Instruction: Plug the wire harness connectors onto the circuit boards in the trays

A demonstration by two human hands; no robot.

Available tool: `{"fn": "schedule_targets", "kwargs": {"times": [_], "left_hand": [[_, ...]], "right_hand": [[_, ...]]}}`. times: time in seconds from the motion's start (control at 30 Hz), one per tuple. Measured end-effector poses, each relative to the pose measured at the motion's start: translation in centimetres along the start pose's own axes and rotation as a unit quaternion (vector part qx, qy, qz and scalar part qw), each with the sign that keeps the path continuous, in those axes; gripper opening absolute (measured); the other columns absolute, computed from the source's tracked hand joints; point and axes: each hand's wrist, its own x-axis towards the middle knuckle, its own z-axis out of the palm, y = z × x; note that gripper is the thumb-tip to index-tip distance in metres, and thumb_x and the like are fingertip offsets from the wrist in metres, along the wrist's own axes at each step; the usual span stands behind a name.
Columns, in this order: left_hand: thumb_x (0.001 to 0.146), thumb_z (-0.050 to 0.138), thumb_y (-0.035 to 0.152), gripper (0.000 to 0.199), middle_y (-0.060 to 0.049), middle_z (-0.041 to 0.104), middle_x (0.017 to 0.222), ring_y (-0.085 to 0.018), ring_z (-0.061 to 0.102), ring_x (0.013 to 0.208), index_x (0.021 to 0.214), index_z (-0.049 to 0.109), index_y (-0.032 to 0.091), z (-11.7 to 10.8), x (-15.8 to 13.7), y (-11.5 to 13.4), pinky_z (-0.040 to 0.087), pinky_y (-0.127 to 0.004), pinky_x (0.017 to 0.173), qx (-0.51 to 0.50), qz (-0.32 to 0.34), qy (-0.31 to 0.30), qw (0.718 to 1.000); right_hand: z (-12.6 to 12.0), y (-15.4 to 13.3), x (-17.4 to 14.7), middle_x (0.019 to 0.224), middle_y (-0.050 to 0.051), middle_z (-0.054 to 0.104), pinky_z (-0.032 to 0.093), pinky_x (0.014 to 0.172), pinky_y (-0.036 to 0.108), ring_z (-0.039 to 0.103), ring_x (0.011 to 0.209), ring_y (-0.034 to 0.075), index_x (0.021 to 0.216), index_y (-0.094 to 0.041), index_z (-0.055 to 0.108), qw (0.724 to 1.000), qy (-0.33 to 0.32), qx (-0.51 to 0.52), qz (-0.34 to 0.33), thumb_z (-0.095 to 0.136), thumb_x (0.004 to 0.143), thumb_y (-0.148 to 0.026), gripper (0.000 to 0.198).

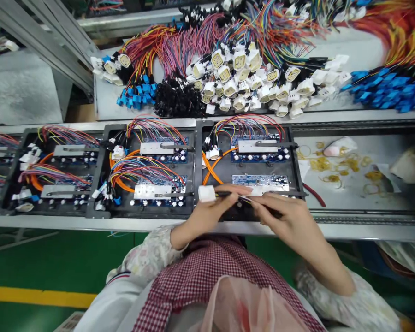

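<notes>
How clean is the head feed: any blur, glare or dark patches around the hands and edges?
Head view: right hand slightly smeared, right sleeve softer; blue connectors at far right blurred; top right corner dark; pale sheen on the metal panel at left; white connector by the left hand bright, with little surface detail.
</notes>
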Motion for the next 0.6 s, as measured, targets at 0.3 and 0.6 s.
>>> {"fn": "schedule_targets", "kwargs": {"times": [0.3,0.6], "left_hand": [[0.086,0.07,0.033,0.018,-0.005,0.072,0.095,-0.008,0.06,0.064,0.087,0.074,0.016,-2.0,0.5,0.3,0.053,-0.019,0.056,-0.015,-0.087,0.041,0.995],[0.09,0.067,0.036,0.024,-0.007,0.07,0.099,-0.016,0.07,0.082,0.106,0.07,0.018,-4.3,0.7,1.9,0.055,-0.017,0.049,-0.081,-0.064,0.028,0.994]], "right_hand": [[-0.4,1.1,1.0,0.082,0.002,0.065,0.046,0.065,0.026,0.062,0.073,0.014,0.085,-0.022,0.071,0.999,-0.042,-0.016,0.03,0.055,0.095,-0.025,0.019],[-1.7,4.8,1.2,0.063,-0.001,0.061,0.033,0.052,0.027,0.051,0.052,0.011,0.073,-0.021,0.06,0.973,0.096,-0.201,0.06,0.054,0.097,-0.041,0.032]]}}
